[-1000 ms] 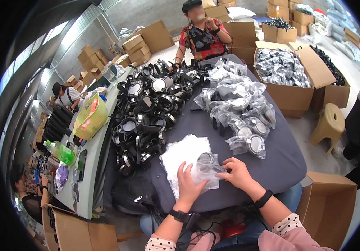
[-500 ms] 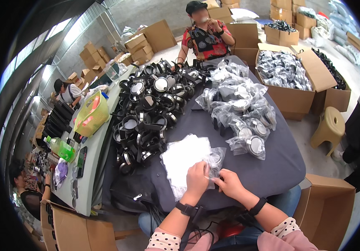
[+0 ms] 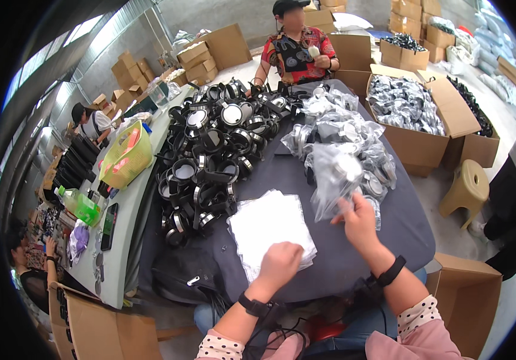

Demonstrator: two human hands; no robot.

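My right hand is closed on the gathered end of a clear plastic bag. A round, silver-rimmed part shows through the bag, which hangs over the near side of a pile of similar bagged parts. My left hand rests over a stack of flat, pale plastic bags, its fingers curled together. Whether they pinch anything is hidden. Left of the stack lies a big heap of loose black parts with round, silver-rimmed faces.
Across the dark-covered table sits a person holding a small pale object. An open carton of bagged parts stands at the right, near a tan stool. A side table bears a yellow-green basket and a bottle.
My right hand has carried the bagged part away from the stack, up and right to the pile. My left hand has let go of that bag and moved slightly down over the stack.
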